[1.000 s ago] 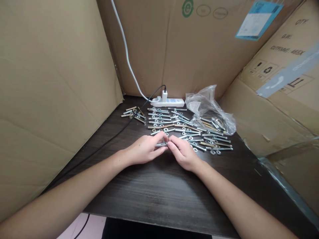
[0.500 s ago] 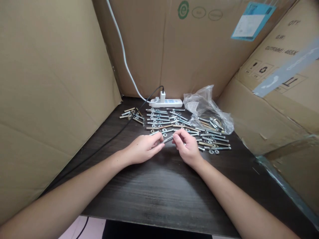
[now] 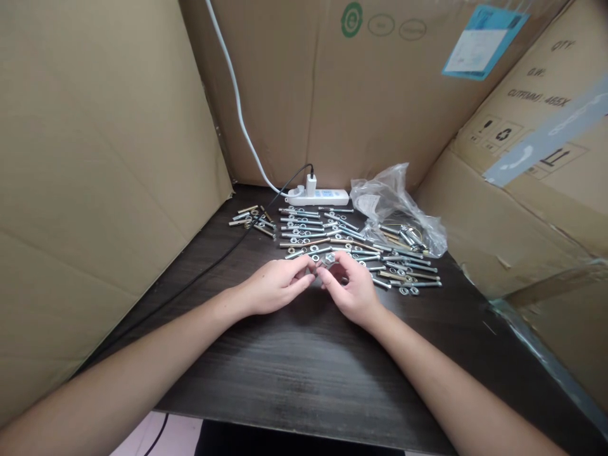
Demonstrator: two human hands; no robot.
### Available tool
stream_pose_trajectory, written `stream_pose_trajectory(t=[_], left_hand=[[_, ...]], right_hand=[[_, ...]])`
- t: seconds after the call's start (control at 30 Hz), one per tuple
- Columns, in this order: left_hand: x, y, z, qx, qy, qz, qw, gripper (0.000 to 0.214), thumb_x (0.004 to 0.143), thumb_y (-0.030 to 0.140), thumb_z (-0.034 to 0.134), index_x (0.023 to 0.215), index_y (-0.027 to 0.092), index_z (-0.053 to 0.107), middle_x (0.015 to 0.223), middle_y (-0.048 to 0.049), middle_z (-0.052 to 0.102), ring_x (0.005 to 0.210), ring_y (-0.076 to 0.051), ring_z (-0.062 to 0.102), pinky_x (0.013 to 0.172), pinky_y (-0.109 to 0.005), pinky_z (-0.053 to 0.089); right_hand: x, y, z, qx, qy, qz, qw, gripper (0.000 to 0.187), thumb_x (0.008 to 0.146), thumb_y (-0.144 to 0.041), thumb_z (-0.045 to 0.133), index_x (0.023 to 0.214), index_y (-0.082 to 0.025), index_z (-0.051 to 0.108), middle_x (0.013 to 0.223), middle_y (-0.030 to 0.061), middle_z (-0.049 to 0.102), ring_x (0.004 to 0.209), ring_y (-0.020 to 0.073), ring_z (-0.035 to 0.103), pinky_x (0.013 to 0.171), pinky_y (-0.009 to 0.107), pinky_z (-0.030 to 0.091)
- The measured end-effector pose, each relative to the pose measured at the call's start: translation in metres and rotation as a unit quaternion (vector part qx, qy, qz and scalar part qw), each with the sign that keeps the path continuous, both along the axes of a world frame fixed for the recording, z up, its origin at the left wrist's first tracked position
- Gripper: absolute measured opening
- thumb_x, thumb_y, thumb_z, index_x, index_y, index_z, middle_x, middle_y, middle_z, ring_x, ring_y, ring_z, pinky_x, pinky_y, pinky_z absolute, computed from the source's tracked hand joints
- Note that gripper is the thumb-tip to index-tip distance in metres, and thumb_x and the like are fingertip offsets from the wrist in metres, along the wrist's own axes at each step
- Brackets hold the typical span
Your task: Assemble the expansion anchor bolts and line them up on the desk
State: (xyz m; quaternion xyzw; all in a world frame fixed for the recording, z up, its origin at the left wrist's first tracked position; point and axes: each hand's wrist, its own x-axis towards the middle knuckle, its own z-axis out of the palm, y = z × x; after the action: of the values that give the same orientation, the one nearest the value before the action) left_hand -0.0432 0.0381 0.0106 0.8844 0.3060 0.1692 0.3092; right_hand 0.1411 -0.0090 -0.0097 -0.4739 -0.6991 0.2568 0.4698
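My left hand [image 3: 278, 285] and my right hand [image 3: 354, 288] meet fingertip to fingertip above the dark table, both in a pinch. Between them is a short metal bolt [image 3: 327, 259], its silvery end showing by the right fingers; the rest is hidden by my fingers. The right thumb and index finger form a ring near the left fingertips. Just beyond the hands lie rows of metal bolts [image 3: 304, 229], with washers [image 3: 315, 249] and rings set beside them. More bolts [image 3: 412, 277] lie to the right of my right hand.
A smaller cluster of metal parts [image 3: 254, 220] lies at the left. A white power strip [image 3: 325, 197] with a plugged-in adapter stands at the back, its black cable [image 3: 218, 259] crossing the table. A clear plastic bag [image 3: 394, 196] holds more pieces. Cardboard walls [image 3: 114, 158] enclose the table.
My right fingers have shifted slightly left, closing on my left fingertips, and the right thumb has come forward. The grey rod seen between the hands is now mostly covered. The table layout looks unchanged.
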Motion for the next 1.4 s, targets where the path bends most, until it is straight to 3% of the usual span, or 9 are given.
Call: stream_pose_trajectory(t=[0.13,0.23,0.3,0.43,0.53,0.67,0.83,1.2,1.4], left_hand=[[0.0,-0.001,0.002,-0.007,0.013,0.015,1.0,0.02,0.094,0.033,0.04,0.105,0.022,0.052,0.068,0.0041,0.054,0.06,-0.012,0.049,0.058,-0.023,0.035],[-0.001,0.0,0.003,0.009,0.026,0.011,1.0,0.017,0.093,0.031,0.042,0.101,0.022,0.054,0.066,0.0044,0.053,0.059,-0.012,0.048,0.058,-0.023,0.034],[-0.001,0.001,0.002,0.018,0.033,0.004,0.999,0.015,0.092,0.028,0.043,0.098,0.022,0.055,0.067,0.004,0.054,0.061,-0.012,0.049,0.059,-0.023,0.035],[-0.002,0.002,0.003,0.027,0.037,0.002,0.999,0.016,0.089,0.021,0.042,0.096,0.021,0.056,0.074,0.0023,0.059,0.066,-0.012,0.052,0.061,-0.023,0.037],[-0.003,0.002,0.003,0.028,0.038,0.001,0.999,0.017,0.088,0.019,0.042,0.096,0.021,0.057,0.078,0.0016,0.061,0.067,-0.012,0.053,0.061,-0.023,0.037],[-0.003,0.002,0.003,0.029,0.046,0.005,0.999,0.018,0.088,0.02,0.042,0.096,0.022,0.058,0.076,0.002,0.061,0.066,-0.013,0.054,0.061,-0.023,0.038],[-0.004,0.005,0.003,0.021,0.043,0.005,0.999,0.02,0.088,0.019,0.041,0.099,0.022,0.058,0.084,0.0011,0.064,0.071,-0.013,0.057,0.065,-0.024,0.04],[-0.005,0.006,0.003,0.016,0.049,0.008,0.999,0.019,0.088,0.019,0.042,0.098,0.022,0.058,0.083,0.0016,0.065,0.07,-0.013,0.058,0.063,-0.024,0.04],[-0.005,0.005,0.004,0.022,0.047,0.017,0.999,0.018,0.088,0.02,0.042,0.097,0.022,0.058,0.08,0.0024,0.063,0.069,-0.012,0.056,0.064,-0.024,0.039]], right_hand=[[0.011,0.008,0.003,0.016,-0.024,-0.039,0.999,0.013,0.087,-0.032,0.057,0.089,-0.02,0.052,0.075,0.0017,0.064,0.057,0.0128,0.058,0.055,0.025,0.045],[0.038,0.022,0.01,0.074,-0.128,-0.128,0.981,0.017,0.083,-0.036,0.061,0.083,-0.02,0.057,0.069,0.0013,0.063,0.057,0.0138,0.056,0.058,0.026,0.044],[0.065,0.031,0.016,0.075,-0.162,-0.192,0.965,0.02,0.082,-0.038,0.059,0.083,-0.018,0.061,0.072,0.0036,0.065,0.061,0.0156,0.058,0.06,0.027,0.044],[0.131,0.043,0.021,-0.015,-0.254,-0.366,0.895,0.024,0.076,-0.042,0.061,0.08,-0.019,0.067,0.072,0.0052,0.068,0.066,0.0202,0.06,0.063,0.031,0.043],[0.168,0.047,0.018,-0.083,-0.301,-0.424,0.85,0.025,0.073,-0.042,0.061,0.077,-0.019,0.069,0.076,0.0072,0.07,0.07,0.023,0.062,0.064,0.032,0.043],[0.186,0.055,0.014,-0.148,-0.349,-0.43,0.819,0.028,0.071,-0.046,0.06,0.08,-0.022,0.072,0.083,0.008,0.072,0.076,0.0258,0.064,0.061,0.032,0.042],[0.182,0.066,0.013,-0.183,-0.388,-0.432,0.793,0.03,0.069,-0.049,0.06,0.08,-0.024,0.073,0.08,0.0072,0.071,0.076,0.0254,0.064,0.059,0.031,0.04],[0.172,0.073,0.005,-0.173,-0.388,-0.416,0.804,0.027,0.076,-0.046,0.057,0.088,-0.024,0.068,0.087,0.006,0.071,0.078,0.0246,0.062,0.06,0.032,0.039],[0.162,0.056,0.017,-0.123,-0.369,-0.405,0.827,0.027,0.082,-0.044,0.051,0.085,-0.022,0.067,0.089,0.0066,0.07,0.077,0.0235,0.061,0.057,0.03,0.034]])
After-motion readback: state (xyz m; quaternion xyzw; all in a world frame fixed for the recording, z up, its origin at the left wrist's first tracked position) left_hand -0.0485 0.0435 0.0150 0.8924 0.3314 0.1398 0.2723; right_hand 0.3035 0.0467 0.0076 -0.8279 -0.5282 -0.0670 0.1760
